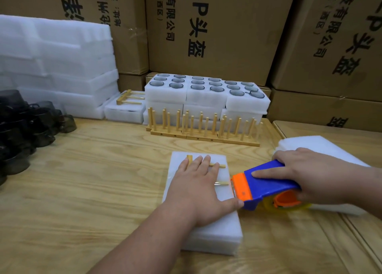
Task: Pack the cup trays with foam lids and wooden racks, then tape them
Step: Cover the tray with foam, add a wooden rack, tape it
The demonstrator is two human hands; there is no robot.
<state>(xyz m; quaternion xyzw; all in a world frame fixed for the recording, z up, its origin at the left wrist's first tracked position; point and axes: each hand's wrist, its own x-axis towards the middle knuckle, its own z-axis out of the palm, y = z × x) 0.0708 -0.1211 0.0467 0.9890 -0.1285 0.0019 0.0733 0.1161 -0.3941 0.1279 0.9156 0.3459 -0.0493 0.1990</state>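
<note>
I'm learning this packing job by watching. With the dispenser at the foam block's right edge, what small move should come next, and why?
Probably draw the tape dispenser leftward across the foam block, over the wooden rack. The right hand grips it with its orange blade end at the block's right edge, while the left hand presses flat on the rack, holding it down for taping.
</note>
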